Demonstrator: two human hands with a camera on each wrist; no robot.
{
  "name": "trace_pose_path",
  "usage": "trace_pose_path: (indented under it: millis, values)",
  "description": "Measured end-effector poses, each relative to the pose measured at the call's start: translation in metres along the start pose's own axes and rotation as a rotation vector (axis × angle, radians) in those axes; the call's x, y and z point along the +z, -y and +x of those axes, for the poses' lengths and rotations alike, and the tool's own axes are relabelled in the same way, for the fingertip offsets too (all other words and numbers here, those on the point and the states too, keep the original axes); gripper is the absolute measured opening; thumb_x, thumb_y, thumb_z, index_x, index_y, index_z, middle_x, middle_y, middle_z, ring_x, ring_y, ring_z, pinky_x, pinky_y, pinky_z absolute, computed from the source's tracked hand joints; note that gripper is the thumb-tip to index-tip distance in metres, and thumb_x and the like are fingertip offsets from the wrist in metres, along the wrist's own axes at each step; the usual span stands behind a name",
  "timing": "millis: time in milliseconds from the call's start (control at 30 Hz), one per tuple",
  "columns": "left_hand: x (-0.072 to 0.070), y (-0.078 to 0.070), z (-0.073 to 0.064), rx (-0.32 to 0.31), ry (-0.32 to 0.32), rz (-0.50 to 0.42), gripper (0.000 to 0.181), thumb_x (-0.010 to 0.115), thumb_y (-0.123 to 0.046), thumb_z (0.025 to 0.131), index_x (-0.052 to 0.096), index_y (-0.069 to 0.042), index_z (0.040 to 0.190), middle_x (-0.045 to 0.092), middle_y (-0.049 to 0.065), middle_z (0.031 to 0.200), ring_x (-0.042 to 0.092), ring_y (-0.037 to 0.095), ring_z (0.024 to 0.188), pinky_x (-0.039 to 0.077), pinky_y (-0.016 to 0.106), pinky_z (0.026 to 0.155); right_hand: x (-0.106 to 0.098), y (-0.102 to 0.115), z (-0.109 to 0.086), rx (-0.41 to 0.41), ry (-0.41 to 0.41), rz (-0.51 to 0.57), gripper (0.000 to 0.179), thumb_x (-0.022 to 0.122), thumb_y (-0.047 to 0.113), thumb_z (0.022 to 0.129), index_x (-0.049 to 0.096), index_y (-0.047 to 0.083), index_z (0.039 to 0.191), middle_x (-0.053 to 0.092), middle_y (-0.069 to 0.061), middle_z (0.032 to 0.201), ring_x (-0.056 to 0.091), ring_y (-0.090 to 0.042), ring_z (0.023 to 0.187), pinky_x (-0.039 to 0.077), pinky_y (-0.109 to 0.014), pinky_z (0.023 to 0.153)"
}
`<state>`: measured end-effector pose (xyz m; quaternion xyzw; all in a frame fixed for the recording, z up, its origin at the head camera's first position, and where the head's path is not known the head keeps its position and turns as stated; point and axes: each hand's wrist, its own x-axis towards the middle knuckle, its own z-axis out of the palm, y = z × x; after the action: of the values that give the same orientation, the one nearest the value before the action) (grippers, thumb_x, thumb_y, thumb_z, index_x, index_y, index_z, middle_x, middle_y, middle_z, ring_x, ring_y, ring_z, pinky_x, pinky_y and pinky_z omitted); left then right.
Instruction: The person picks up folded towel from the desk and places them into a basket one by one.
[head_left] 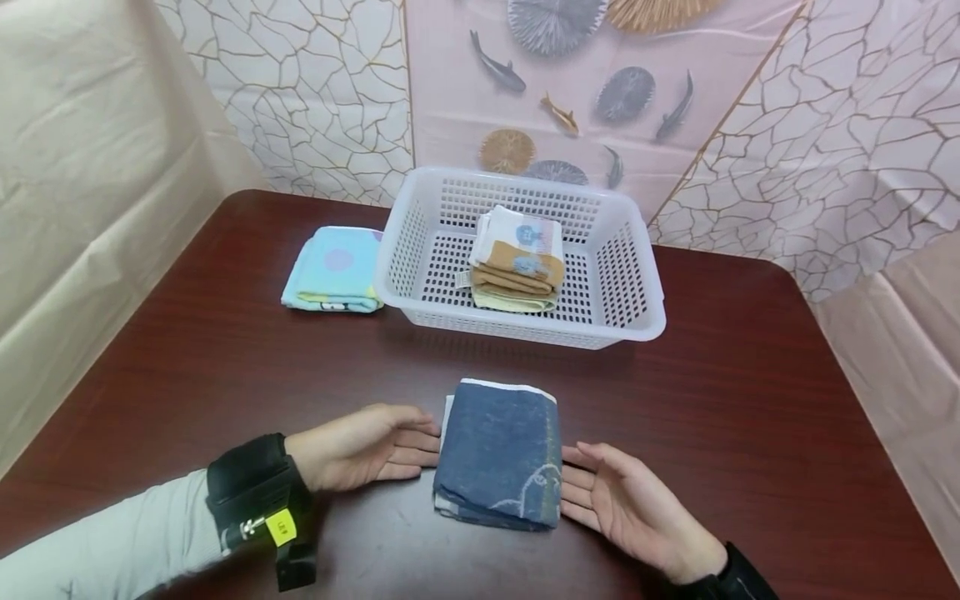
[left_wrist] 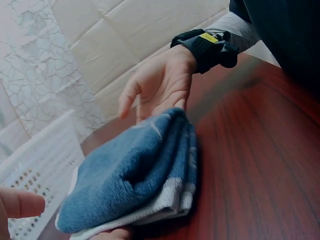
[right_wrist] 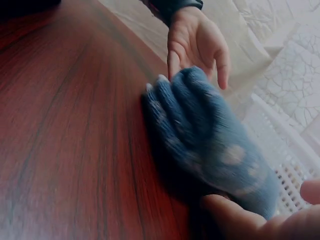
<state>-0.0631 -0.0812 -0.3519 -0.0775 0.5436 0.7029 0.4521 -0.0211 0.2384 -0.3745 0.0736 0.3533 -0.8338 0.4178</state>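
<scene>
A folded dark blue towel [head_left: 498, 454] with white edging lies in front of the basket, its layers stacked in a thick rectangle. At its left side my left hand [head_left: 367, 450] has its fingers extended, fingertips right at the towel's edge. From the other side my right hand [head_left: 626, 504] reaches in, palm turned up, fingertips at the towel's right edge. In the left wrist view a fingertip shows beneath the towel [left_wrist: 130, 175]. The right wrist view shows the towel [right_wrist: 215, 140] over the right fingers, the thumb apart from it.
Behind the towel stands a white perforated plastic basket [head_left: 630, 321] holding a stack of folded brown, white and yellowish towels [head_left: 517, 258]. A folded light blue towel [head_left: 333, 267] lies at the basket's left. The dark wooden table [head_left: 750, 400] ends at patterned cloth behind.
</scene>
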Motion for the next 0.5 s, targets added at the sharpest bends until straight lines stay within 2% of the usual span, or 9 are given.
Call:
trace_pose_path:
  millis: [67, 133, 167, 233, 300, 400, 500]
  values:
    - [0.001, 0.001, 0.003, 0.001, -0.009, 0.001, 0.047, 0.039, -0.022, 0.098, 0.036, 0.013, 0.129, 0.041, 0.031, 0.131, 0.047, 0.032, 0.114, 0.034, 0.046, 0.1, 0.004, -0.002, 0.006, -0.004, 0.006, -0.007, 0.042, 0.028, 0.025, 0.103, 0.018, 0.001, 0.136, 0.053, -0.014, 0.122, 0.043, -0.025, 0.118, 0.037, -0.036, 0.099]
    - [0.002, 0.001, 0.006, -0.002, -0.015, 0.003, 0.045, 0.041, -0.022, 0.097, 0.039, 0.012, 0.128, 0.045, 0.03, 0.129, 0.05, 0.031, 0.111, 0.037, 0.046, 0.098, 0.008, -0.004, 0.013, -0.007, 0.014, -0.002, 0.029, 0.032, 0.023, 0.102, 0.034, 0.005, 0.125, 0.057, -0.009, 0.116, 0.049, -0.021, 0.112, 0.041, -0.034, 0.095]
    - [0.003, 0.002, 0.008, -0.005, -0.019, 0.003, 0.044, 0.042, -0.021, 0.097, 0.04, 0.012, 0.127, 0.046, 0.029, 0.128, 0.051, 0.03, 0.109, 0.038, 0.045, 0.098, 0.01, -0.005, 0.015, -0.006, 0.015, 0.002, 0.025, 0.033, 0.022, 0.102, 0.04, 0.006, 0.12, 0.058, -0.007, 0.113, 0.051, -0.02, 0.109, 0.042, -0.034, 0.094]
    - [0.005, 0.002, 0.012, -0.015, -0.024, 0.001, 0.043, 0.045, -0.019, 0.096, 0.041, 0.011, 0.127, 0.048, 0.028, 0.126, 0.052, 0.03, 0.108, 0.039, 0.044, 0.097, 0.013, -0.007, 0.02, -0.008, 0.009, 0.008, 0.024, 0.036, 0.02, 0.102, 0.044, 0.007, 0.12, 0.059, -0.007, 0.112, 0.052, -0.02, 0.107, 0.044, -0.035, 0.093]
    - [0.008, 0.002, 0.016, -0.024, -0.039, -0.001, 0.044, 0.049, -0.018, 0.094, 0.04, 0.01, 0.128, 0.049, 0.027, 0.126, 0.053, 0.029, 0.107, 0.04, 0.043, 0.095, 0.016, -0.009, 0.024, -0.013, -0.002, 0.018, 0.03, 0.038, 0.018, 0.101, 0.041, 0.003, 0.126, 0.059, -0.01, 0.115, 0.05, -0.023, 0.111, 0.042, -0.037, 0.094]
    - [0.014, 0.003, 0.023, -0.023, -0.06, 0.012, 0.049, 0.056, -0.017, 0.092, 0.038, 0.011, 0.128, 0.051, 0.024, 0.123, 0.054, 0.028, 0.105, 0.041, 0.043, 0.095, 0.018, -0.013, 0.03, -0.024, -0.026, 0.025, 0.043, 0.04, 0.014, 0.1, 0.027, -0.002, 0.137, 0.055, -0.016, 0.122, 0.043, -0.03, 0.117, 0.039, -0.041, 0.096]
    - [0.019, 0.004, 0.027, -0.002, -0.069, 0.025, 0.051, 0.059, -0.019, 0.09, 0.04, 0.012, 0.126, 0.057, 0.02, 0.116, 0.055, 0.027, 0.103, 0.041, 0.043, 0.095, 0.017, -0.017, 0.032, -0.047, -0.025, 0.025, 0.048, 0.039, 0.008, 0.099, 0.016, -0.002, 0.141, 0.052, -0.018, 0.126, 0.04, -0.032, 0.119, 0.039, -0.041, 0.096]
